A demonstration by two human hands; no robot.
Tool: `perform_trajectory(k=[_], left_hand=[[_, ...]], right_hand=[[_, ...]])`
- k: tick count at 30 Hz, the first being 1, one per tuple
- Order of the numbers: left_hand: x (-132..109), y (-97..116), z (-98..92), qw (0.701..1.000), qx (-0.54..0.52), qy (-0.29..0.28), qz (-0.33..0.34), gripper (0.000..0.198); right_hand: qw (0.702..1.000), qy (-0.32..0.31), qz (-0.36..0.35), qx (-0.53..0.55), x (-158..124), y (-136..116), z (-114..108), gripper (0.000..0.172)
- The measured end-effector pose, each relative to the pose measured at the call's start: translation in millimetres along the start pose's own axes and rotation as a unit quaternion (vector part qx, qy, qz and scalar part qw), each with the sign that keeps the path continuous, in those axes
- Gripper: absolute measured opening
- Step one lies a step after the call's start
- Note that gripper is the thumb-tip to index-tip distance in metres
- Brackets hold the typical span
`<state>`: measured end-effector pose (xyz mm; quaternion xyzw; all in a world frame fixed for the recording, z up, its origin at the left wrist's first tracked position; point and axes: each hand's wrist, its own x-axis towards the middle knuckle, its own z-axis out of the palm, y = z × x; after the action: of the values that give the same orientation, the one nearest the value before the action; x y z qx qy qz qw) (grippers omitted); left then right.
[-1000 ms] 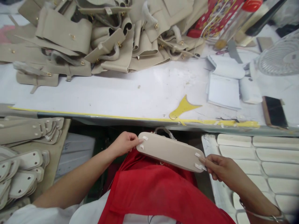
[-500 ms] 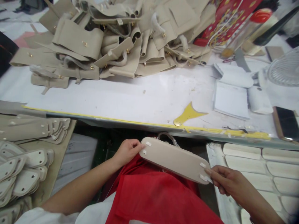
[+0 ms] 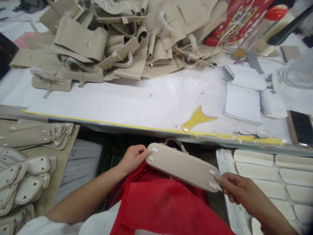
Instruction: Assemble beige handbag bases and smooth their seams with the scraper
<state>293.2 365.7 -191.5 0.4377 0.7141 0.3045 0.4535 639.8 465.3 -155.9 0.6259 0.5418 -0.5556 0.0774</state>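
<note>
A long beige handbag piece (image 3: 182, 164) with rounded ends lies over my lap, tilted down to the right. Small white tabs stick out near both of its ends. Behind its far edge rises a plastic-wrapped handle (image 3: 177, 142). My left hand (image 3: 135, 159) pinches the left end between thumb and fingers. At the other end, the thumb and fingers of my right hand (image 3: 236, 187) are closed on the rim beside the white tabs. The underside of the piece is hidden.
Across the white table (image 3: 122, 101) is a heap of beige bag parts (image 3: 137, 49). A yellow scraper-like piece (image 3: 197, 119) lies near its front edge. Stacked beige panels (image 3: 26, 176) are at left, pale curved panels (image 3: 264, 169) at right. A phone (image 3: 300, 127) sits near the table's right edge.
</note>
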Motion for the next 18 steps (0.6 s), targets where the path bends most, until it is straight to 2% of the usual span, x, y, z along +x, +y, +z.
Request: perform_trajectory(k=[12, 18], left_hand=[[-6.2, 1.2, 2.9, 0.999, 0.019, 0.034, 0.026, 0.036], [-2.9, 1.1, 1.7, 0.995, 0.098, 0.004, 0.019, 0.038]], right_hand=[[0.999, 0.007, -0.001, 0.031, 1.0, 2.6, 1.8, 0.048], [0.999, 0.017, -0.027, 0.041, -0.3, 4.1, 2.0, 0.042]])
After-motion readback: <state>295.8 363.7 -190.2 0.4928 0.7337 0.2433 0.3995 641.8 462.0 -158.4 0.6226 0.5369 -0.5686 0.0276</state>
